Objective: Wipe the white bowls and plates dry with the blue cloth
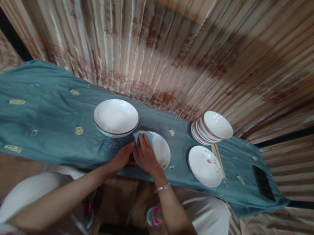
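Observation:
A white plate (160, 149) lies on the blue-green cloth (52, 123) in front of me. My right hand (146, 155) presses a light blue rag (141, 136) onto the plate's left part. My left hand (122, 157) grips the plate's near left rim. To the left sits a stack of clean white plates (116, 117). To the right lies a white plate (205, 165) with food stains.
A stack of white bowls with red rims (212, 128) stands at the back right, with chopsticks (218, 159) beside the stained plate. A dark phone (263, 183) lies at the cloth's right end. A striped curtain (171, 39) hangs behind.

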Available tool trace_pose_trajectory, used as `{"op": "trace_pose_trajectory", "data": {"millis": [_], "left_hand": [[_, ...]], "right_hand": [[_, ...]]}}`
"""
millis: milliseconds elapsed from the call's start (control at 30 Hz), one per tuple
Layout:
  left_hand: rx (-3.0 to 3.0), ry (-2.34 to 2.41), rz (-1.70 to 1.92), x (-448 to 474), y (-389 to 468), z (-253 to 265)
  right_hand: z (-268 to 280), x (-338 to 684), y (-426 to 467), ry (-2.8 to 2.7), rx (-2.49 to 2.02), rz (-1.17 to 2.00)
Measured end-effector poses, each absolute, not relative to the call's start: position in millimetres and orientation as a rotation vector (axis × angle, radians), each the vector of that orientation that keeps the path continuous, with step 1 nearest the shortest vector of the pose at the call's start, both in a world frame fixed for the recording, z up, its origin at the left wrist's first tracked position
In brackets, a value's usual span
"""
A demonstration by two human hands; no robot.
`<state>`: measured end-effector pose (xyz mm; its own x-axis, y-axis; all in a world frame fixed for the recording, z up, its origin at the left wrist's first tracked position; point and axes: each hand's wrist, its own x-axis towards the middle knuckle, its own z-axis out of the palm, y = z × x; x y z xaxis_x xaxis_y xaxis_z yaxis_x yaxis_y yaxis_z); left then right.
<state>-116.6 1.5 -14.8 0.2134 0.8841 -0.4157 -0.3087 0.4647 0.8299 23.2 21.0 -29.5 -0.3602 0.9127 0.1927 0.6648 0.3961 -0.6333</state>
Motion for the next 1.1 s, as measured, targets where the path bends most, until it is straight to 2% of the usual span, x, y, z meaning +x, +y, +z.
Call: {"op": "trace_pose_trajectory", "data": {"millis": [167,433,767,1100], "left_hand": [[0.662,1.062,0.944,-116,1,-12],[0.582,1.07,0.938,-113,3,-10],[0.588,1.033,0.945,-114,4,-18],[0.598,1.073,0.899,-113,5,-11]], "right_hand": [[-18,10,19,-2.148,-1.354,0.629],[-11,26,38,-2.335,-1.415,0.335],[10,58,45,-2.5,-1.872,-0.043],[13,85,29,-2.468,-2.066,-0.077]]}}
